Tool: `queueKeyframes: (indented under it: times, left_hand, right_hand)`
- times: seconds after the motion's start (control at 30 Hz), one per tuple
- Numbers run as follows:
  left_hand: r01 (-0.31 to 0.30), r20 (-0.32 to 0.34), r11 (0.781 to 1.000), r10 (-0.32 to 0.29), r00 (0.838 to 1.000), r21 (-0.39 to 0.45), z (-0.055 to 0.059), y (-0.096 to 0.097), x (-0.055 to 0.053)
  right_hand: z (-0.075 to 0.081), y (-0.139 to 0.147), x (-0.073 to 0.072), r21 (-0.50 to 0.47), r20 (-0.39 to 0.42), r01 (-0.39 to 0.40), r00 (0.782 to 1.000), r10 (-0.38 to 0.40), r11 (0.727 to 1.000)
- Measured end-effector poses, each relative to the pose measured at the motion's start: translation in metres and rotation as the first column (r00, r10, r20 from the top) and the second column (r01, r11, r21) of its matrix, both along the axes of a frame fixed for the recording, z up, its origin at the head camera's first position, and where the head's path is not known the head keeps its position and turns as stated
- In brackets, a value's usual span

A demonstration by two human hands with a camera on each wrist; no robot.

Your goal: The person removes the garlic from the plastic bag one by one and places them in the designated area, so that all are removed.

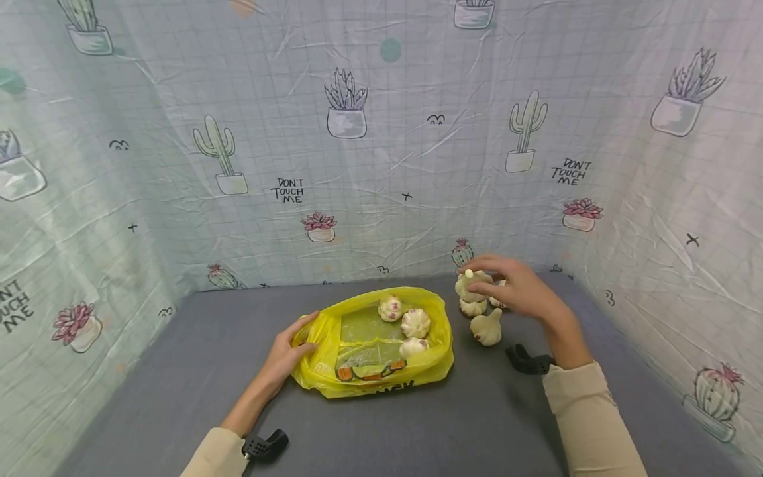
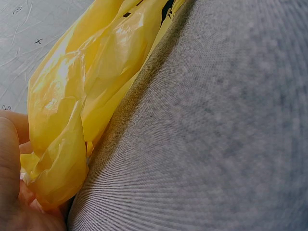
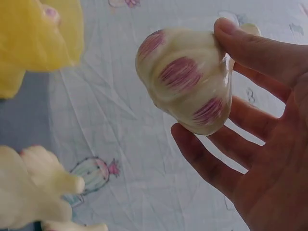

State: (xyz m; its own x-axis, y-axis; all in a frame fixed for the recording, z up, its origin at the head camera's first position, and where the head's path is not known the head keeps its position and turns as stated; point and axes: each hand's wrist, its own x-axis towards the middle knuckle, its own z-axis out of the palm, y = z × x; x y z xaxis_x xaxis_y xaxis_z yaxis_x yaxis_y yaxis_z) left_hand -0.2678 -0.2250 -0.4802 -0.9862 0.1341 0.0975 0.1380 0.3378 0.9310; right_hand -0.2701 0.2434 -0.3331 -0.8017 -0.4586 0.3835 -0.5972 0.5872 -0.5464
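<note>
My right hand point(image 1: 520, 286) holds a garlic bulb point(image 1: 469, 289) between thumb and fingers, raised above the other bulbs. In the right wrist view this bulb point(image 3: 187, 79) is cream white with purple streaks. A yellow plastic bag point(image 1: 442, 361) lies open-mouthed in the middle of the table, with three garlic bulbs point(image 1: 415, 323) visible inside. My left hand point(image 1: 285, 358) grips the bag's left edge, thumb inside the rim. The left wrist view shows the gathered yellow plastic point(image 2: 62, 159) at the fingers point(image 2: 7, 159), partly hidden by its folds.
Right of the bag, more garlic bulbs point(image 1: 487, 328) stand close together on the grey table point(image 1: 381, 437), partly hidden by the right hand. A cactus-print curtain point(image 1: 381, 165) closes off the back and both sides. Each wrist wears a black device point(image 1: 266, 445).
</note>
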Motion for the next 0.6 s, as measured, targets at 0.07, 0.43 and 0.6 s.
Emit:
queueKeyframes:
  times: [0.07,0.43,0.6]
  left_hand:
    - [-0.001,0.0,1.0,0.001,1.0,-0.001,0.0,0.0,0.0]
    - [-0.007,0.009,1.0,0.007,1.0,-0.002,0.001,0.001,-0.001]
    - [-0.008,0.013,1.0,0.008,1.0,-0.001,0.001,0.001,-0.001]
  right_hand:
    - [0.001,0.005,0.0,-0.003,0.01,0.017,1.0,-0.017,1.0]
    - [-0.001,0.026,-0.001,-0.064,0.035,0.069,0.997,-0.067,0.996]
    - [-0.002,0.034,-0.002,-0.072,0.072,0.099,0.993,-0.094,0.992]
